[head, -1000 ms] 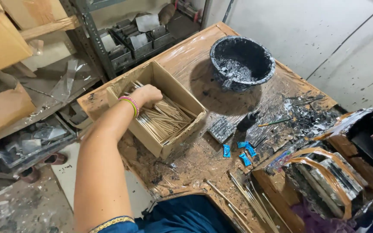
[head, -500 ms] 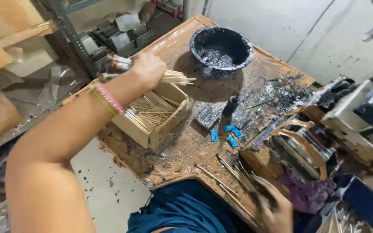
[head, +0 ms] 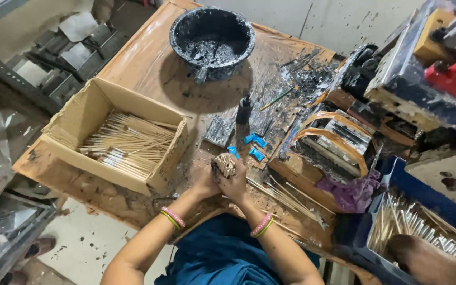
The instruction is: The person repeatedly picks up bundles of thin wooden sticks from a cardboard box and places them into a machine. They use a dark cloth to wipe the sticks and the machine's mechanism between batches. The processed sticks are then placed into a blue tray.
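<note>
Both my hands clasp an upright bundle of thin wooden sticks (head: 225, 164) over the near edge of the stained wooden table (head: 143, 58). My left hand (head: 207, 183) wraps the bundle's left side and my right hand (head: 235, 184) its right side. Only the stick ends show above my fingers. To the left stands an open cardboard box (head: 88, 108) with many more sticks (head: 127, 145) lying flat inside.
A black bowl of dark paste (head: 212, 38) sits at the far side. A small dark bottle (head: 244, 109), blue clips (head: 254, 140) and loose sticks (head: 286, 198) lie nearby. Machinery (head: 423, 68) and a blue tray of coated sticks (head: 423, 227) crowd the right, with another person's hand (head: 428, 261).
My left hand lifted a bunch of sticks out of the box and brought it to the near table edge, where my right hand joined it. The view swung left.
</note>
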